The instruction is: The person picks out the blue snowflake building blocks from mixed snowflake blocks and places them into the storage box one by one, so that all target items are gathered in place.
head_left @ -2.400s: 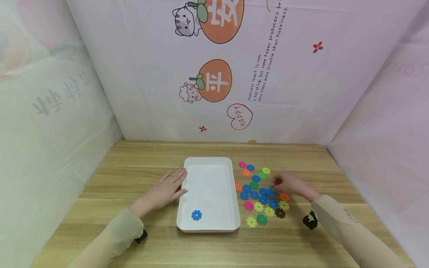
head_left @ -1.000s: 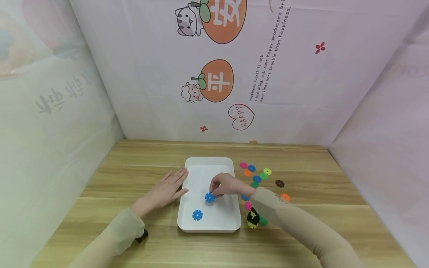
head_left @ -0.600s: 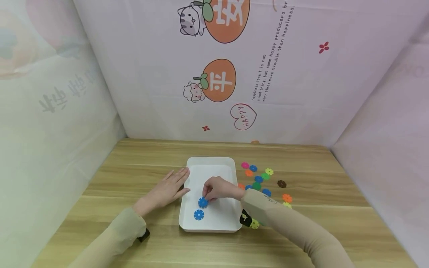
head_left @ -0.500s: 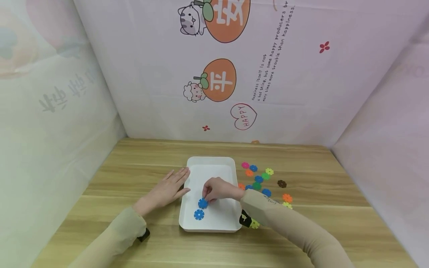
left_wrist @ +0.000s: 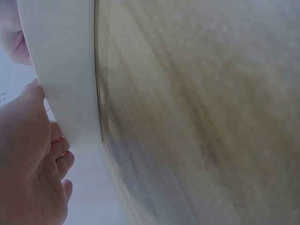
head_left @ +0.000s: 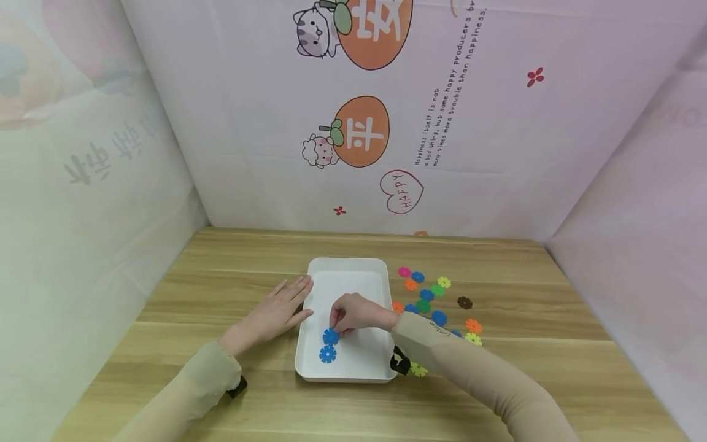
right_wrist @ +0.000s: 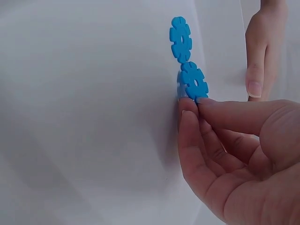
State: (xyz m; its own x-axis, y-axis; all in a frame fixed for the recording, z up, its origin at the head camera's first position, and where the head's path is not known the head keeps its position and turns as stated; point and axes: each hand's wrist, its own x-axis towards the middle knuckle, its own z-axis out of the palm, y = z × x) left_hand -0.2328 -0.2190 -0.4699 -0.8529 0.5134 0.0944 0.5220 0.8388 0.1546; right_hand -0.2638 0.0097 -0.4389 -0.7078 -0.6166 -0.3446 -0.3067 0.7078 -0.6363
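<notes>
My right hand (head_left: 356,312) pinches a blue notched snowflake disc (right_wrist: 194,80) between thumb and fingertips, low over the white tray (head_left: 367,368). Against this disc's far edge, in the right wrist view, lies a second blue snowflake disc (right_wrist: 181,40). In the head view that second disc sits on the tray floor, nearer the front. Fingers straight, my left hand (head_left: 274,310) rests at the tray's left rim; the left wrist view shows its fingertips at the tray wall (left_wrist: 63,56).
Loose snowflake discs in several colours lie right of the tray, among them a brown disc (head_left: 464,302), an orange disc (head_left: 473,326) and a pink disc (head_left: 405,272). My right sleeve (head_left: 469,368) covers some of them. A printed cloth wall (head_left: 469,202) stands behind the wooden table (head_left: 248,245).
My right hand has come from the loose discs on the right into the tray with a blue disc, then edged left and down beside the other one. My left hand has stayed at the rim.
</notes>
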